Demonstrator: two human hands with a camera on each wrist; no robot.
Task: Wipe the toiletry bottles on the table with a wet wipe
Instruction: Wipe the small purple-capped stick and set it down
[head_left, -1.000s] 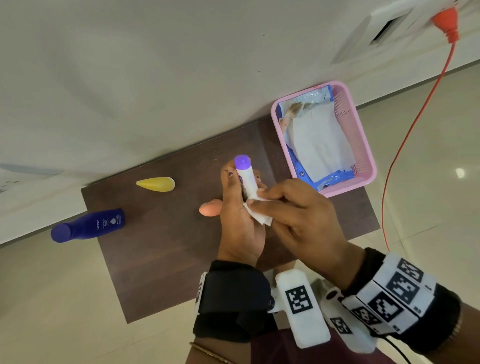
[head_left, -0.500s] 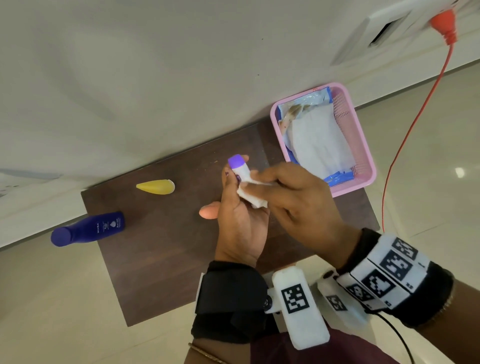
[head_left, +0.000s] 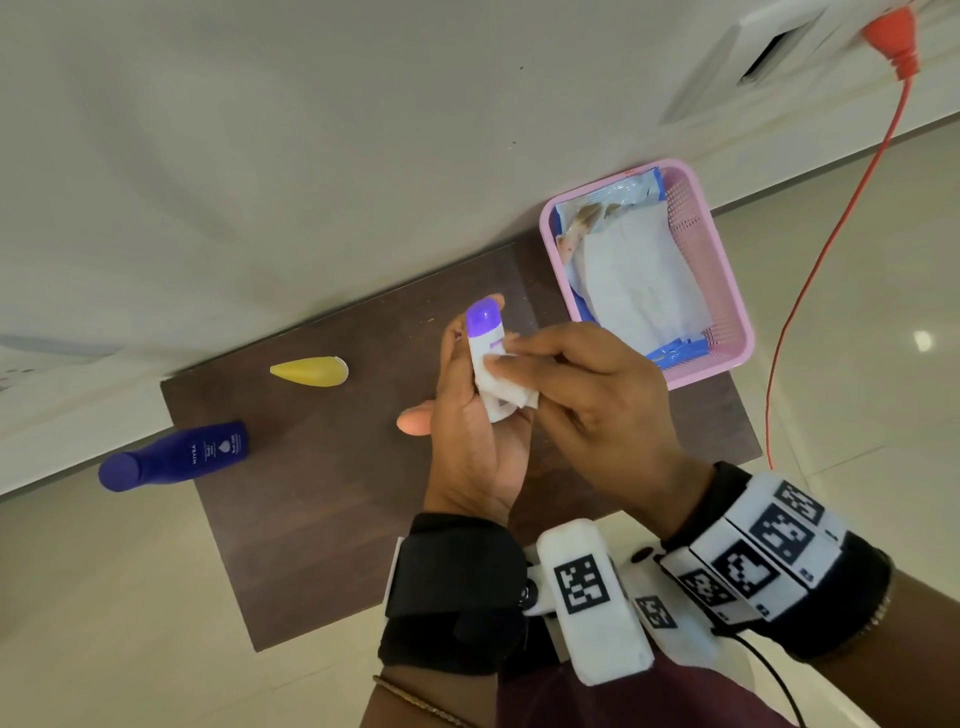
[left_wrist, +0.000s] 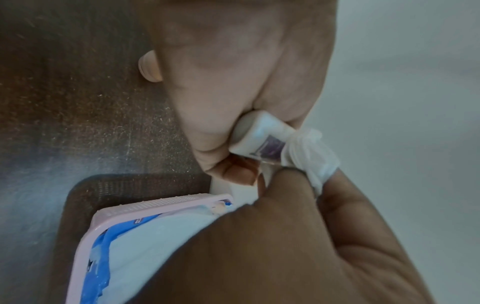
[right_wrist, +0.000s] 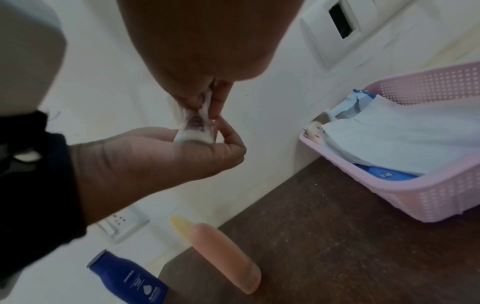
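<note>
Compared with a second ago, the right hand (head_left: 597, 410) has slid the wet wipe (head_left: 506, 397) along the small white bottle with the purple cap (head_left: 485, 338) and now has it wrapped low around the body, near the left palm, after reaching up close to the cap half a second back. The left hand (head_left: 475, 441) still grips that bottle upright above the brown table (head_left: 322, 519), fingers curled round its base, while the right hand's thumb and fingers pinch the wipe against the bottle's side. The other things have not shifted. Four bottles are in sight: the one being held, a peach one (right_wrist: 226, 255) standing just behind the left hand, a yellow one (head_left: 310, 371) farther to the left of that hand, and a dark blue Nivea one (head_left: 174, 457) well out to the left, at the table's edge. One pink basket (head_left: 727, 291) sits just beyond the right hand, holding one blue wipe pack (head_left: 670, 353) with a white sheet (head_left: 639, 280) lying over it. One red cable (head_left: 831, 234) hangs down the wall to the right.
</note>
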